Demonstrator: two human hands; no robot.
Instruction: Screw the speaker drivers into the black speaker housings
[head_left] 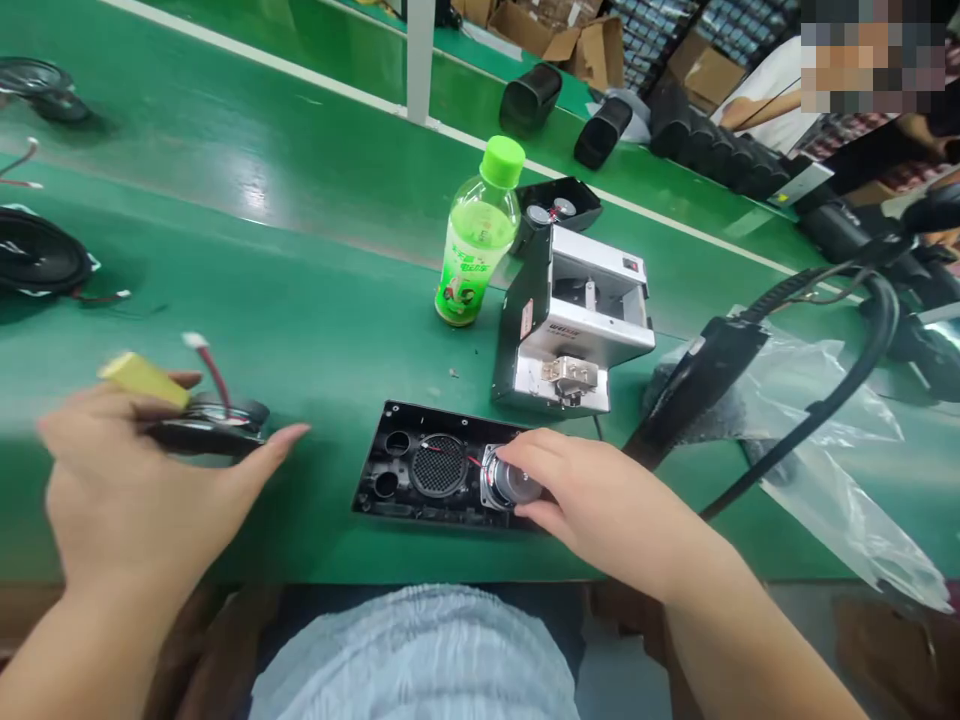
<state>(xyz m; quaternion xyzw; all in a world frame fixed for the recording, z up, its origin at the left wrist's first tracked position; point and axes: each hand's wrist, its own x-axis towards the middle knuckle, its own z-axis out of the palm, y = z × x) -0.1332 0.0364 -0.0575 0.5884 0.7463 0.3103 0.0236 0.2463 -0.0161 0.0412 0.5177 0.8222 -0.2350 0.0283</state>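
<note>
My left hand (127, 470) is blurred at the left of the green bench, holding a yellow-wrapped block (143, 380) with a red wire and white connector (196, 342). A black round speaker driver (210, 428) lies under its fingers, and I cannot tell if they are joined. My right hand (600, 498) grips a silver speaker driver (514, 478) seated at the end of a black speaker housing panel (420, 470). The panel lies face up with a mesh grille, round ports and a thin red wire.
A green-capped drink bottle (476, 235) and a white-and-black benchtop press (574, 320) stand beyond the panel. A black corded tool (701, 385) rests on clear plastic film (817, 430) to the right. Round speakers (37, 255) lie at the left, and black housings (712, 145) line the far bench.
</note>
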